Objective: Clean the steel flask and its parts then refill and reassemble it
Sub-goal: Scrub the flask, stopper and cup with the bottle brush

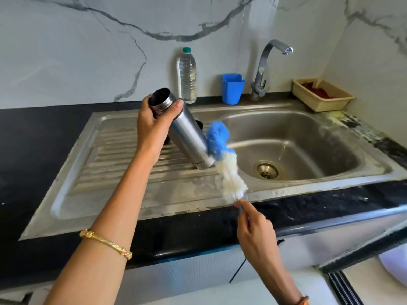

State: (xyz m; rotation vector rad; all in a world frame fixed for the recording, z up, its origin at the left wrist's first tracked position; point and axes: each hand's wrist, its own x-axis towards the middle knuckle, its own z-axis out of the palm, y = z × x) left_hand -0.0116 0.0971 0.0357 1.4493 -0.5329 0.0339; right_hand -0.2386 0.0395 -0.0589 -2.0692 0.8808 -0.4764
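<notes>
Water bottle (187, 75), blue cup (232, 89) behind tilted flask (187, 133)

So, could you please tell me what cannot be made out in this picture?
Head view only:
- Flask interior: dark, contents unseen.
- Brush handle: hidden in the right hand; bristles motion-blurred.
- Dark object behind the flask: mostly hidden.
- Flask lettering: partly cut off.

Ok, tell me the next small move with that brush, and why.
Probably lift the brush and feed its blue tip into the flask's open mouth. The left hand holds the flask tilted with its mouth up and uncapped, while the right hand has the brush only against the outside wall, so the inside looks unscrubbed.
</notes>
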